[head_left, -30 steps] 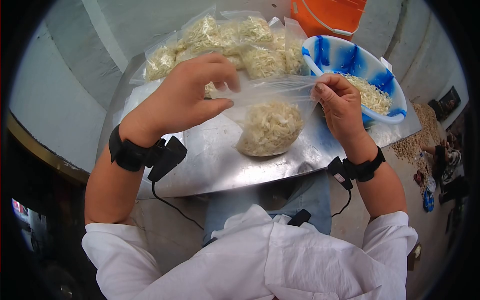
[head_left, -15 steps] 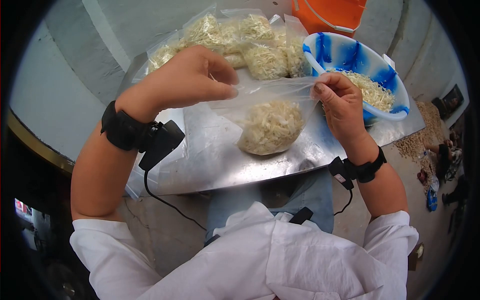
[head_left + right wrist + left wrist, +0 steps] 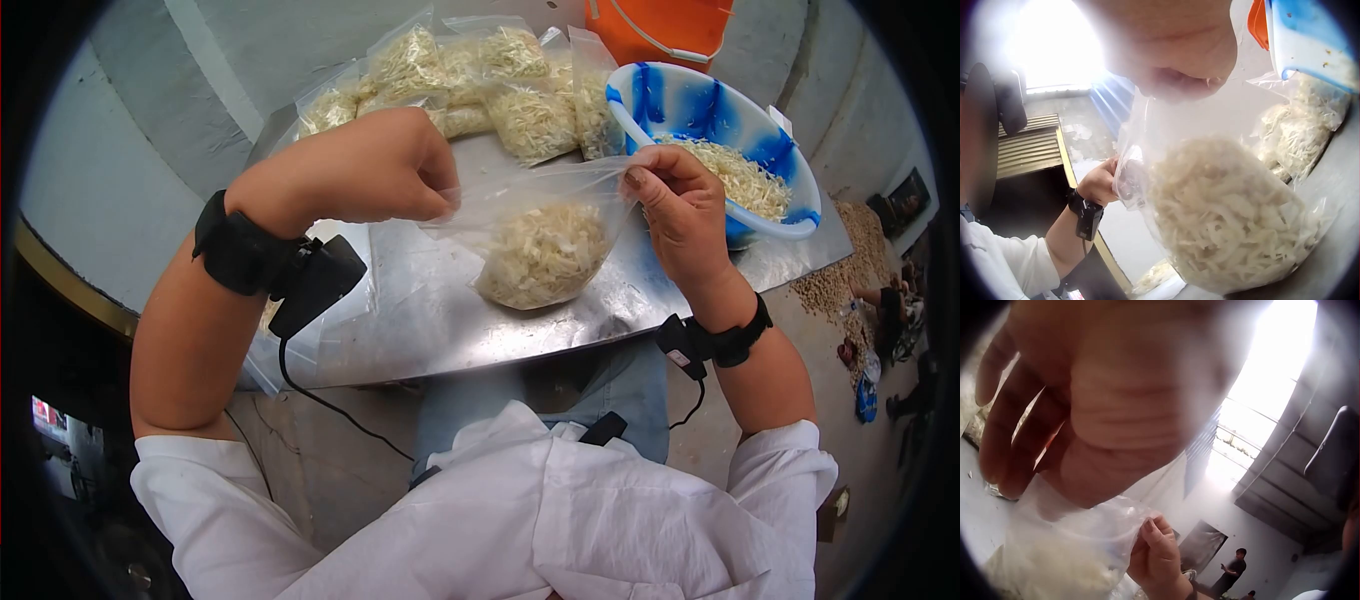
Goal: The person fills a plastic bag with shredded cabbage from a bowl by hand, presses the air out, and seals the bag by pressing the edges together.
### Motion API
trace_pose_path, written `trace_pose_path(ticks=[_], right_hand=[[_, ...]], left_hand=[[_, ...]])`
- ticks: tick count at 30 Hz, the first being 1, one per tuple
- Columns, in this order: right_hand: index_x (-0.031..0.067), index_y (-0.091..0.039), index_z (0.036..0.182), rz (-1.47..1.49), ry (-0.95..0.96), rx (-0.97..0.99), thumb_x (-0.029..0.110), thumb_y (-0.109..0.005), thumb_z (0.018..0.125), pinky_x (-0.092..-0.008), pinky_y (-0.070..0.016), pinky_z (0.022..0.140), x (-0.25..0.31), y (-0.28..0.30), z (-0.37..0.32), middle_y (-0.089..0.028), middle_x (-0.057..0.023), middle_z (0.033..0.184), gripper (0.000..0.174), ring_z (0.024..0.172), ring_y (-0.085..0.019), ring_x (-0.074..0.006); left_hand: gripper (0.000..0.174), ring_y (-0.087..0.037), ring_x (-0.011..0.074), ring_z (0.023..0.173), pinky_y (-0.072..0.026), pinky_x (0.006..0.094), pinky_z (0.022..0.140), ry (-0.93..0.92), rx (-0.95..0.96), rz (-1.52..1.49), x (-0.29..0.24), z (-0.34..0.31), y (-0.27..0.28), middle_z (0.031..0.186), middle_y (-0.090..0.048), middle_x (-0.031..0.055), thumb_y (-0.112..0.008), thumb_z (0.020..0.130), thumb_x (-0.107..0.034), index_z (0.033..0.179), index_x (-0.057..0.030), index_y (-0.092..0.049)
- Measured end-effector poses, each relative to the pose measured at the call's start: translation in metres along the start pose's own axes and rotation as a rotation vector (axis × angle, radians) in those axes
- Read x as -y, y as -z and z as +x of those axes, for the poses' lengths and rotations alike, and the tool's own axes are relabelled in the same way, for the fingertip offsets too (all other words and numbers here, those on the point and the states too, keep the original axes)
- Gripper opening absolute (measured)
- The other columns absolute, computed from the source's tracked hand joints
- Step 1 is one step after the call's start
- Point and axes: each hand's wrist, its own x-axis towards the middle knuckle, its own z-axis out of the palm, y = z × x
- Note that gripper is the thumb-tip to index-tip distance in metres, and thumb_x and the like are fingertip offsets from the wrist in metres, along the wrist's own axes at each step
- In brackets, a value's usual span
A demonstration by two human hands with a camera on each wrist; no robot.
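A clear plastic bag [image 3: 545, 255] of pale shreds stands on the metal table, its top stretched between both hands. My left hand [image 3: 350, 170] pinches the bag's left top corner between thumb and fingers. At the right top corner, my right hand [image 3: 680, 205] grips the plastic with thumb and curled fingers. In the right wrist view the shreds fill the lower part of the bag [image 3: 1229, 219], and the left hand [image 3: 1099, 182] holds its far edge. The left wrist view shows the right hand [image 3: 1157, 556] at the other corner.
Several filled bags [image 3: 530, 115] lie at the table's back. A blue and white basin [image 3: 740, 170] with more shreds stands at the right, an orange bucket [image 3: 665, 30] behind it. Flat empty bags [image 3: 345, 290] lie on the left of the metal table [image 3: 440, 320].
My left hand has moved a little left and down, and its fingers have closed on the bag's corner. My right hand has stayed at its corner.
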Motion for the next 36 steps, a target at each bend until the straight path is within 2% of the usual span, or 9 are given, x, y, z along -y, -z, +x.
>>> trace_pose_path(ticks=[8,18,27,36], right_hand=[[-0.0004,-0.058,0.089,0.017,0.007,-0.010,0.004,-0.060,0.082,-0.0211,-0.0425,0.071,0.000,-0.001,-0.002,-0.059,-0.0022,0.078,0.009,0.073,-0.053,-0.0083],[-0.0005,-0.058,0.090,0.050,0.003,-0.033,0.004,-0.060,0.082,-0.0213,-0.0430,0.072,-0.003,0.002,-0.004,-0.060,-0.0029,0.080,0.010,0.075,-0.054,-0.0086],[-0.0002,-0.058,0.090,0.074,-0.002,-0.033,0.004,-0.060,0.082,-0.0217,-0.0438,0.073,-0.004,0.002,-0.004,-0.060,-0.0032,0.081,0.009,0.076,-0.055,-0.0090],[-0.0004,-0.058,0.092,0.099,-0.010,-0.046,0.006,-0.061,0.082,-0.0218,-0.0442,0.073,-0.004,0.001,-0.004,-0.060,-0.0033,0.082,0.011,0.076,-0.055,-0.0092]], left_hand=[[0.013,-0.057,0.0092,0.063,-0.0466,0.0230,0.059,0.023,-0.065,-0.090,0.001,-0.003,0.001,0.069,-0.063,0.0062,-0.064,0.070,-0.003,0.081,0.0051,-0.065],[0.013,-0.057,0.0098,0.063,-0.0466,0.0232,0.059,-0.023,-0.143,-0.029,0.002,-0.003,0.001,0.069,-0.064,0.0066,-0.065,0.072,-0.004,0.082,0.0049,-0.065],[0.017,-0.056,0.0101,0.062,-0.0465,0.0238,0.058,-0.088,-0.219,-0.013,0.007,-0.003,-0.003,0.068,-0.062,0.0063,-0.064,0.079,-0.012,0.082,0.0043,-0.064],[0.025,-0.056,0.0101,0.067,-0.0465,0.0246,0.063,-0.092,-0.188,-0.278,0.021,0.001,-0.005,0.072,-0.062,0.0044,-0.062,0.084,-0.020,0.084,0.0042,-0.064]])
